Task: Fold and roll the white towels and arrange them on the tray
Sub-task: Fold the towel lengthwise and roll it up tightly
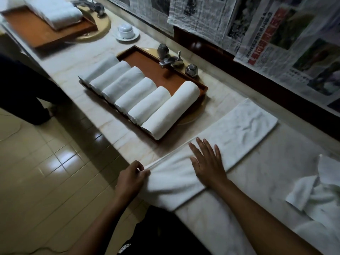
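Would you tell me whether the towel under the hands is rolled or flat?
Flat: the towel lies as a folded strip; left hand pinches its end, right hand rests on it.

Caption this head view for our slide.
Left hand pinches the folded white towel, right hand flat on it, beside a brown rectangular tray of six rolled white towels.

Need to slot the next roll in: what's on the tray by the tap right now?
Six rolled towels lie side by side along the near side of the tray; bare brown floor shows behind them, below the tap. What lies under the rolls is covered.
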A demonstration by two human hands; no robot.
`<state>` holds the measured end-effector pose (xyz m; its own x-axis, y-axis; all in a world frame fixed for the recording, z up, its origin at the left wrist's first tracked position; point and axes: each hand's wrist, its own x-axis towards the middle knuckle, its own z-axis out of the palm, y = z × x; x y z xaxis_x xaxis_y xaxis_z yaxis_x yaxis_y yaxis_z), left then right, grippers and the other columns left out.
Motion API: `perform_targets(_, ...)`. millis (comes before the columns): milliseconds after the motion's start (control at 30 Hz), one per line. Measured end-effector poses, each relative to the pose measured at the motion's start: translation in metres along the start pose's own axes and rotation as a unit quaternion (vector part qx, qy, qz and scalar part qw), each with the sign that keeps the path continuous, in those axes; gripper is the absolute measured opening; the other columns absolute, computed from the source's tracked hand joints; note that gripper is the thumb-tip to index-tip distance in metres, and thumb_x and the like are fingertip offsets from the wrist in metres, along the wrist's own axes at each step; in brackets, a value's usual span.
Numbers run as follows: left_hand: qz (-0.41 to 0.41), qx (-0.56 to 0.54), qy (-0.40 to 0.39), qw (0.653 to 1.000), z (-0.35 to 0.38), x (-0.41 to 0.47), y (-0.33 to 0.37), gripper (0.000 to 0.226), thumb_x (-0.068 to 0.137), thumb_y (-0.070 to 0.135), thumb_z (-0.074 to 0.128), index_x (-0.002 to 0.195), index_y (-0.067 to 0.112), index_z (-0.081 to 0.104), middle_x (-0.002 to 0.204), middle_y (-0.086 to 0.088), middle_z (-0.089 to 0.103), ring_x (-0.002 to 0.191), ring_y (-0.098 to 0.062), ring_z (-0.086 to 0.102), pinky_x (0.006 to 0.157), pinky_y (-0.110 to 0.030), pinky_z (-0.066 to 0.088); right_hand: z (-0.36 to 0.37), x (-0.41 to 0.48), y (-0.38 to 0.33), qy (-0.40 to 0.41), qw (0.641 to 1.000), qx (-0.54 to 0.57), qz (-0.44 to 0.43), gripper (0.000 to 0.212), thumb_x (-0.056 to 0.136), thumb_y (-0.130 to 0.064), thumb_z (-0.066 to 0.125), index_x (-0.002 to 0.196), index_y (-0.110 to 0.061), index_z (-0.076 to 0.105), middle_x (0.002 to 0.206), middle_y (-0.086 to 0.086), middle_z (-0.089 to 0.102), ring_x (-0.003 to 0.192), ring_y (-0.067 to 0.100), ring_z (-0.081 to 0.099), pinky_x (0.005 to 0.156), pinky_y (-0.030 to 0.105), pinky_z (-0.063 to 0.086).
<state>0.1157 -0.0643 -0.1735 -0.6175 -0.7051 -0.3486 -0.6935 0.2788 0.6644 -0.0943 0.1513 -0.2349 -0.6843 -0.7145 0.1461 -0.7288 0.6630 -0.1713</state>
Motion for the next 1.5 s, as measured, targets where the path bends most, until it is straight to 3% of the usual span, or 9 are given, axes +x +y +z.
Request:
perform_targets(300, 0.009, 0.013, -0.016, 1.0, 0.003, 0.006, -0.008, 0.023, 0.087, 0.041, 0.076, 0.081, 0.025, 0.059, 0.077, 0.005, 0.068, 0.072, -0.011, 0.063, 0.055, -0.025, 0.039, -0.003, -0.004, -0.05, 0.022, 0.999, 0.033, -0.002, 0.057, 0.091, -0.029, 0.044, 0.147, -0.023, 0.053, 0.161, 0.018, 0.038, 0.151, 0.039, 0.031, 0.118, 0.065, 0.024)
perform_targets(533, 0.077, -0.004, -0.085, 0.993, -0.022, 0.012, -0.037, 0.031, 0.084, 0.045, 0.081, 0.095, 0.027, 0.059, 0.077, 0.008, 0.067, 0.07, -0.007, 0.06, 0.058, -0.029, 0.045, 0.011, -0.032, -0.076, -0.025, 0.997, 0.012, -0.067, 0.061, 0.1, -0.046, 0.044, 0.159, -0.031, 0.036, 0.17, 0.001, 0.024, 0.157, 0.024, 0.019, 0.121, 0.061, 0.02)
perform_targets(633, 0.102, 0.057, -0.091, 0.989, -0.044, 0.012, -0.066, 0.029, 0.082, 0.057, 0.065, 0.082, 0.027, 0.064, 0.07, 0.013, 0.064, 0.063, -0.001, 0.056, 0.059, -0.029, 0.041, 0.008, -0.03, -0.072, -0.039, 0.997, 0.011, -0.061, 0.061, 0.1, -0.046, 0.042, 0.159, -0.032, 0.035, 0.17, -0.001, 0.021, 0.157, 0.022, 0.018, 0.122, 0.061, 0.019)
perform_targets(833, 0.161, 0.066, -0.019, 0.985, -0.051, -0.002, -0.073, 0.025, 0.099, 0.037, 0.06, 0.078, 0.024, 0.055, 0.069, 0.01, 0.056, 0.067, -0.002, 0.052, 0.06, -0.02, 0.038, 0.006, -0.032, -0.073, -0.036, 0.997, 0.008, -0.063, 0.061, 0.101, -0.044, 0.044, 0.16, -0.032, 0.033, 0.171, -0.001, 0.02, 0.157, 0.023, 0.018, 0.124, 0.059, 0.016)
perform_targets(933, 0.146, 0.102, -0.037, 0.983, -0.043, 0.0, -0.09, 0.026, 0.093, 0.047, 0.049, 0.083, 0.026, 0.058, 0.075, 0.01, 0.061, 0.072, -0.016, 0.057, 0.066, -0.033, 0.044, 0.007, -0.034, -0.074, -0.045, 0.997, 0.009, -0.064, 0.061, 0.101, -0.044, 0.042, 0.16, -0.032, 0.033, 0.171, -0.002, 0.019, 0.157, 0.023, 0.017, 0.124, 0.058, 0.015)
perform_targets(1033, 0.103, 0.155, -0.036, 0.982, -0.034, 0.005, -0.11, 0.008, 0.094, 0.032, 0.063, 0.089, 0.027, 0.061, 0.084, 0.003, 0.067, 0.083, -0.029, 0.063, 0.073, -0.038, 0.048, 0.004, -0.031, -0.073, -0.05, 0.997, 0.011, -0.064, 0.06, 0.102, -0.045, 0.041, 0.16, -0.032, 0.033, 0.171, -0.002, 0.02, 0.157, 0.023, 0.018, 0.124, 0.058, 0.016)
perform_targets(1267, 0.176, 0.135, 0.014, 0.975, -0.033, 0.015, -0.083, 0.012, 0.094, 0.014, 0.063, 0.098, 0.025, 0.063, 0.088, 0.009, 0.063, 0.08, -0.016, 0.054, 0.071, -0.041, 0.05, 0.003, -0.029, -0.074, -0.07, 0.995, 0.021, -0.063, 0.059, 0.099, -0.045, 0.042, 0.156, -0.032, 0.041, 0.168, -0.001, 0.028, 0.155, 0.025, 0.023, 0.123, 0.057, 0.017)
perform_targets(1400, 0.279, 0.094, -0.029, 0.955, -0.032, 0.019, -0.037, 0.016, 0.089, 0.016, 0.064, 0.101, 0.027, 0.062, 0.086, 0.01, 0.061, 0.081, -0.017, 0.053, 0.07, -0.04, 0.045, -0.003, -0.023, -0.084, -0.019, 0.996, 0.065, 0.065, 0.053, 0.096, -0.038, 0.043, 0.146, -0.026, 0.055, 0.162, 0.006, 0.038, 0.152, 0.031, 0.031, 0.122, 0.058, 0.02)
perform_targets(1500, 0.338, 0.078, -0.074, 0.935, -0.023, 0.022, -0.011, 0.018, 0.088, 0.017, 0.061, 0.102, 0.029, 0.061, 0.086, 0.011, 0.06, 0.082, -0.016, 0.053, 0.072, -0.04, 0.046, -0.003, -0.025, -0.085, -0.004, 0.984, 0.01, 0.179, 0.058, 0.101, -0.044, 0.038, 0.155, -0.023, 0.043, 0.165, 0.013, 0.03, 0.154, 0.033, 0.025, 0.12, 0.06, 0.019)
